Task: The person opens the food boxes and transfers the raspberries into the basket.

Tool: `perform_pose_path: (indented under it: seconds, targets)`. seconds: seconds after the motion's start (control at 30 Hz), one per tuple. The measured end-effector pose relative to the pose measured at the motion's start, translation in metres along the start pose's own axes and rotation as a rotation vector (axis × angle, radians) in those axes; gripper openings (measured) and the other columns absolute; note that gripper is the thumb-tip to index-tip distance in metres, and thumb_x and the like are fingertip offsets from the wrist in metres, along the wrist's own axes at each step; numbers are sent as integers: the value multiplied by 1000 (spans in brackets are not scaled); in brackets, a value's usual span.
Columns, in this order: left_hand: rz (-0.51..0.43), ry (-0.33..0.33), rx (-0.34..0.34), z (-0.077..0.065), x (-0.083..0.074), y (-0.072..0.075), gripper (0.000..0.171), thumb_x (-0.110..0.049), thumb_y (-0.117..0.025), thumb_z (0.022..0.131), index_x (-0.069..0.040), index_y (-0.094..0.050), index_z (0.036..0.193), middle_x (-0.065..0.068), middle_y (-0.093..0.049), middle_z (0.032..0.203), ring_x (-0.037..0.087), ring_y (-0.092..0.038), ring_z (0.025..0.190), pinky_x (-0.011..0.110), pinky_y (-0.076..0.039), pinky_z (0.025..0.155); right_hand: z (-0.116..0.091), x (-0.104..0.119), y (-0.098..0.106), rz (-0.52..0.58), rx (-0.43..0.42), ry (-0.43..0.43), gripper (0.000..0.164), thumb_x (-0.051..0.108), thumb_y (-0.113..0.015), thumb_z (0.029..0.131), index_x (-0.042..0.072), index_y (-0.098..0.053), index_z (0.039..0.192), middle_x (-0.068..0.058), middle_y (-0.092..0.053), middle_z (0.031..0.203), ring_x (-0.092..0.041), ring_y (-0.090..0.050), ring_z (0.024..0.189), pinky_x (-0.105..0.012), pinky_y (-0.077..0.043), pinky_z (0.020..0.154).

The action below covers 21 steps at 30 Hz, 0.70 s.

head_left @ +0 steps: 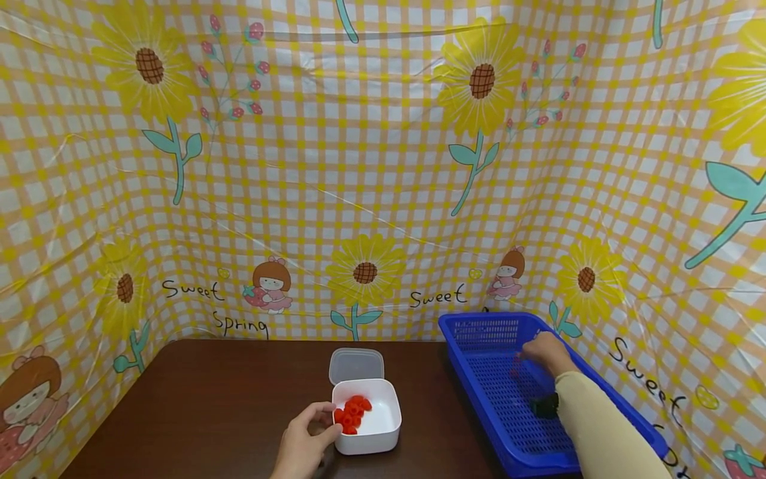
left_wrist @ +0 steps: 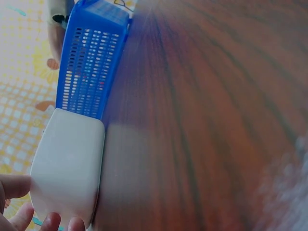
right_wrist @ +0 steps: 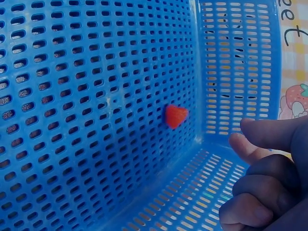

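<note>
A white box (head_left: 387,414) on the table holds several red raspberries (head_left: 353,414), bunched at its left side. My left hand (head_left: 304,440) grips the box's left side, thumb and fingers against the wall; the left wrist view shows fingertips (left_wrist: 50,222) at its outer wall. Inside the blue basket (head_left: 473,392), my right hand (head_left: 546,352) hovers with thumb and forefinger extended and the other fingers bent. Nothing shows between thumb and forefinger. A single raspberry (right_wrist: 175,116) appears apart from that hand, over the basket's floor; I cannot tell whether it touches the floor.
Behind the box lies a translucent lid (head_left: 356,366). The basket's raised rim (head_left: 473,429) stands on the right of the dark brown table (head_left: 227,406). A checked, flower-printed cloth (head_left: 359,166) hangs around the back and sides. Something dark (head_left: 544,406) sits beneath the right cuff.
</note>
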<state>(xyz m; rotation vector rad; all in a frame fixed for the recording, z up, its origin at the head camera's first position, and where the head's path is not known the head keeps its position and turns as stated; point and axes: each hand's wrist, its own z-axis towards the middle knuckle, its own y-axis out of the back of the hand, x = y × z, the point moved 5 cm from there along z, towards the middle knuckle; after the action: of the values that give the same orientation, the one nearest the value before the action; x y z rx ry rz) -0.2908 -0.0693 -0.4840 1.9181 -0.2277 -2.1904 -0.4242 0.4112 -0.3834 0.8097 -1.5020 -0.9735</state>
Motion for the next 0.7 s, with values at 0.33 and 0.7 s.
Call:
perform_pose_path:
  seconds: [0.33,0.7]
  targets:
    - [4,-8,0,0,-2,0,36,-14,-79,84,-7,-67,117,7,-66,97,13,-56,67,30,-48,50,3,13,2,44,-35,86,36,16,-68,82,17,-41,58,5,-30,60,-17,-37,57,-34,-38,59]
    - [4,23,1,1,0,-1,35,-16,-79,84,-8,-68,117,6,-67,98,14,-59,71,32,-49,52,-10,57,9,211,-22,152,20,12,-69,88,-5,-73,76,-15,-68,77,-28,-59,73,-47,-52,77]
